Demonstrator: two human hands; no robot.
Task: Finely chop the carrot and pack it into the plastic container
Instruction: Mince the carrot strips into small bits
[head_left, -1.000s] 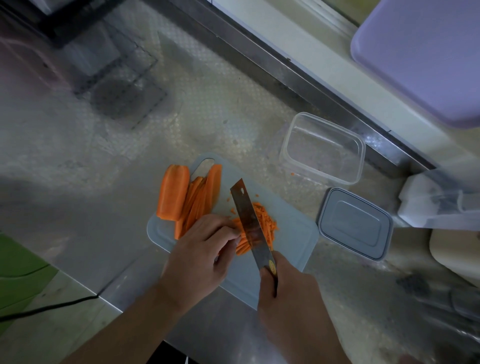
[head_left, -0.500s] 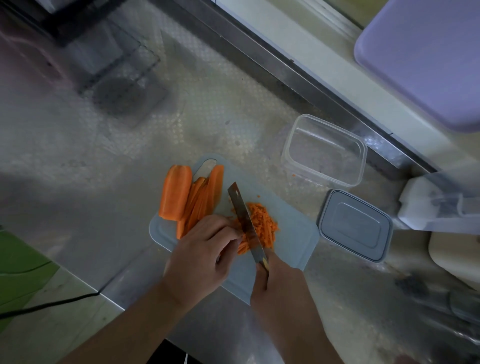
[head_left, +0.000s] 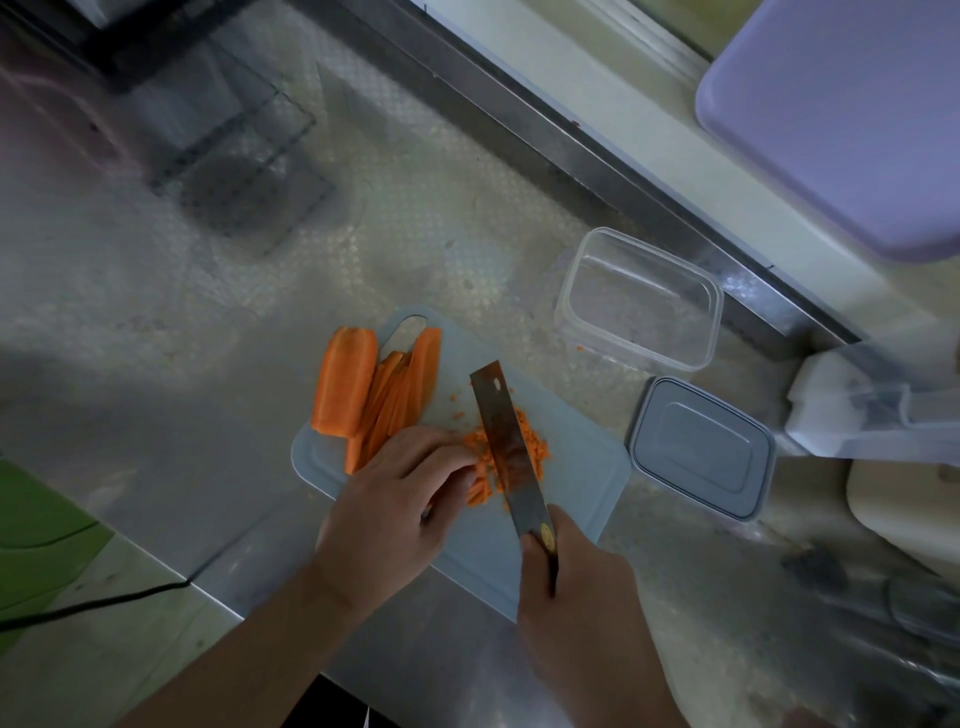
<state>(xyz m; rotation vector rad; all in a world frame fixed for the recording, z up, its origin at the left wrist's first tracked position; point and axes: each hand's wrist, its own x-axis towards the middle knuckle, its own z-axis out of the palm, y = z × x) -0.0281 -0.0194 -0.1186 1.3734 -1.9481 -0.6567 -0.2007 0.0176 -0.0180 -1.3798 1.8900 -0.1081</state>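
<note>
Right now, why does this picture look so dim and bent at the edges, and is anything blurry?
In the head view the light is low and greenish; the steel counter shows a pale patch of glare left of the cutting board. The wide lens bows the counter's back edge. The middle is fairly sharp: knife, chopped carrot, both hands. The right edge and lower right corner smear into blur.

Steel table (head_left: 208, 415), pale blue cutting board (head_left: 582, 467) at near edge, clear plastic container (head_left: 638, 299) beyond, grey lid (head_left: 701, 447) just beside board
</note>
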